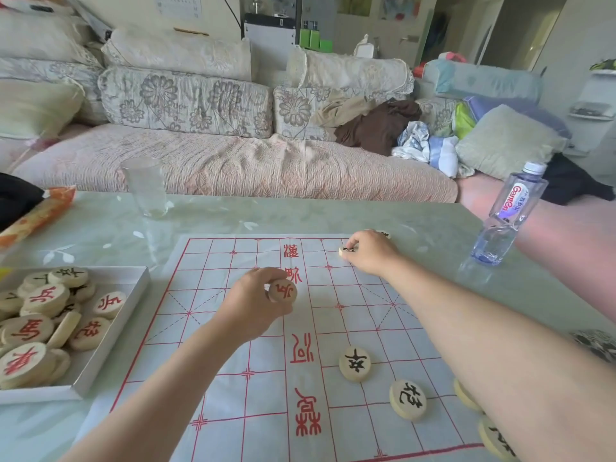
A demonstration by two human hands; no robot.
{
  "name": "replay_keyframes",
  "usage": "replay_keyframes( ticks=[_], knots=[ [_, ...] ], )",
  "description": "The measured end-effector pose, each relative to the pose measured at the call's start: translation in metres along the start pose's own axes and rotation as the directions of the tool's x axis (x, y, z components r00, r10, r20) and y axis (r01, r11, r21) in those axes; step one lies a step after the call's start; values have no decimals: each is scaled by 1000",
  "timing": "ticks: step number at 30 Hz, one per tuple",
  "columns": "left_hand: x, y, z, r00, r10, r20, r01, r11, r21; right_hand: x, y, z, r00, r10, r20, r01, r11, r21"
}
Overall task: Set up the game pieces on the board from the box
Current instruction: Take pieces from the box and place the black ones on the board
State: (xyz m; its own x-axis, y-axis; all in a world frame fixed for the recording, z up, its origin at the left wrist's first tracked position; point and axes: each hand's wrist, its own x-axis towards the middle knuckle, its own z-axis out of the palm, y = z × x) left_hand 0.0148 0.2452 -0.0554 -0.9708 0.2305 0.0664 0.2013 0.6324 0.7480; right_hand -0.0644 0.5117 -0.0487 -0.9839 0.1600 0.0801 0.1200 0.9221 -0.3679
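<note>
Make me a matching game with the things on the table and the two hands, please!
Things:
1. glass
2. box
3. left hand
4. right hand

Places or states:
A. grips a red piece near the board's middle
B. pinches a black piece near the board's far right corner
C. left of the board, with loose pieces inside
D. on the table, past the board's far left corner

Pairs: 1-D, 2-C, 3-A, 4-B
</note>
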Motion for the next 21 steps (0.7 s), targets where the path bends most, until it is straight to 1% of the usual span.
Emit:
replay_keyframes(
  ticks=[4,6,7,9,11,12,14,16,17,19,21],
  knots=[
    [-2,7,-1,999,-33,-16,31,996,-83,-9,-12,-5,999,-46,5,46,998,33],
    [-5,11,-2,999,-42,-30,38,991,-126,-23,-30,-7,995,-99,2,98,988,117],
    [-8,13,-3,998,-39,-42,32,989,-142,-31,-41,-7,992,-122,34,113,975,193],
    [-12,15,-6,997,-21,-71,8,984,-178,-51,-67,-5,971,-168,172,90,916,390],
    [-18,16,-11,995,-12,-98,-9,978,-210,-69,-90,-4,929,-208,308,7,839,544],
    [-21,15,-14,994,-13,-107,-12,974,-224,-75,-98,-3,914,-222,339,-32,794,607],
    [-28,14,-21,993,-25,-112,-5,966,-260,-84,-111,-4,910,-234,341,-84,702,707],
    [-33,12,-30,991,-44,-130,4,956,-294,-89,-122,-7,909,-246,336,-115,625,772],
    [-34,11,-35,988,-49,-147,3,954,-301,-90,-127,-9,903,-261,340,-123,603,789],
    [-36,7,-48,984,-45,-171,-3,962,-272,-92,-135,-9,890,-295,348,-114,595,796],
    [-36,5,-59,985,-18,-170,-14,983,-185,-94,-145,-6,880,-313,358,-93,624,775]
  ],
)
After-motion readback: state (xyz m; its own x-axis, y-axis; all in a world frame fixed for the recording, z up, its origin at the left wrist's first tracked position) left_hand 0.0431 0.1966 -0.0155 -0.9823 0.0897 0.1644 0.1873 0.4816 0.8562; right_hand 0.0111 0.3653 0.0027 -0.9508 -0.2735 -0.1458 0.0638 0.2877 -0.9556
